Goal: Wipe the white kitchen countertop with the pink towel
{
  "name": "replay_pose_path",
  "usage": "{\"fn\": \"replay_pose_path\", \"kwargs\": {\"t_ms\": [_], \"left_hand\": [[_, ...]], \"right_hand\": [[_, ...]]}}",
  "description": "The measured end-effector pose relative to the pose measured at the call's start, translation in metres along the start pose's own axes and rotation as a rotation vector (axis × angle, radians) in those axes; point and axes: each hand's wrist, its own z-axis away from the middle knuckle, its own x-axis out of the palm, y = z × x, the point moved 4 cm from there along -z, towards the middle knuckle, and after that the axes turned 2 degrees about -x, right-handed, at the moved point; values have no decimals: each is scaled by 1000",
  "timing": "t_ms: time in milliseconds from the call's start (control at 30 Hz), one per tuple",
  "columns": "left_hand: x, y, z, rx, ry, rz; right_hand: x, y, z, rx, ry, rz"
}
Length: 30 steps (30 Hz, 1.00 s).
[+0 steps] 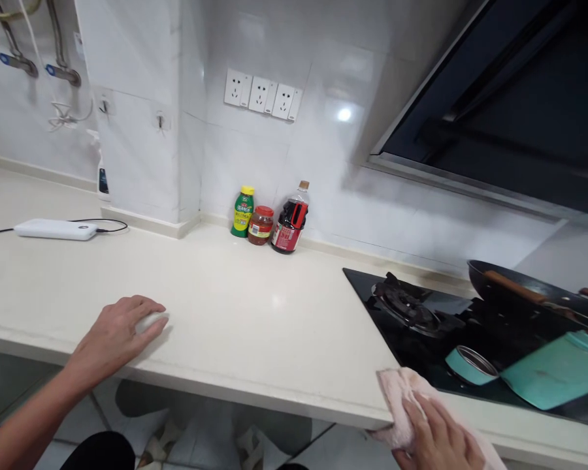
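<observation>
My left hand (115,333) rests low over the pale countertop (255,320), near its front edge. Its thumb and fingers curve around a small, rounded white object (151,322), mostly covered by the hand, so its kind cannot be made out. At the lower right, my right hand (434,427) grips a light pink cloth (402,391). The cloth lies across the counter's front edge, just in front of the black gas stove (372,300), and part of it hangs over the edge.
A green bottle with yellow cap (244,212), a red-lidded jar (261,226) and a dark sauce bottle (291,219) stand by the wall. On the stove are a wok (500,277), a teal canister (558,369) and its round lid (471,365). A white power strip (56,228) lies left.
</observation>
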Motion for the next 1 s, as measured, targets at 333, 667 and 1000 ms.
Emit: {"fn": "replay_pose_path", "kwargs": {"t_ms": [333,667,1000], "left_hand": [[4,-21,1,0,-39,-47],[11,-38,0,-85,-85,-53],[11,-43,0,-88,-94,-24]], "right_hand": [[-31,-94,-46,-149,-30,-197],[6,21,6,-163,31,-180],[37,122,52,146,34,-192]]}}
